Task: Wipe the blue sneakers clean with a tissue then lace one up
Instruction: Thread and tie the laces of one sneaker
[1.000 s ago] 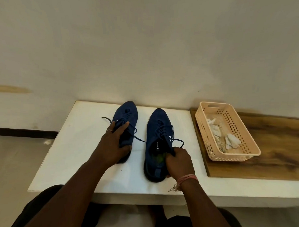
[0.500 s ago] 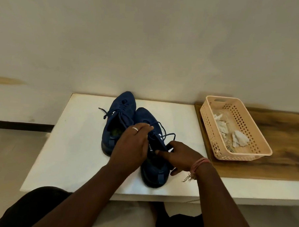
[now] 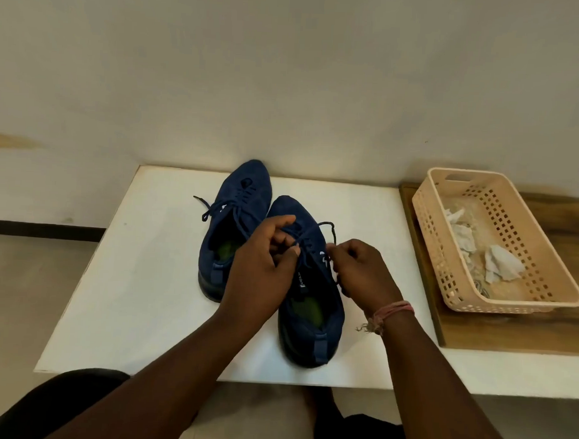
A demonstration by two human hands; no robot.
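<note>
Now both hands, left hand (image 3: pixel 262 268) and right hand (image 3: pixel 362 272), pinch the lace (image 3: pixel 309 231) on the near sneaker (image 3: pixel 311 306), and a hard tug could slip it out.

Two dark blue mesh sneakers (image 3: pixel 303 279) sit side by side on the white rectangular tabletop (image 3: pixel 139 279), toes toward the wall, the left one further back and touching the right one. Both hands are over the right sneaker, left hand (image 3: pixel 262 268) on its left, right hand (image 3: pixel 362 272) on its right. Right of the tabletop, a peach perforated plastic basket (image 3: pixel 496 304) sits on a brown wooden board (image 3: pixel 509 331), crumpled white tissues (image 3: pixel 498 265) inside.
</note>
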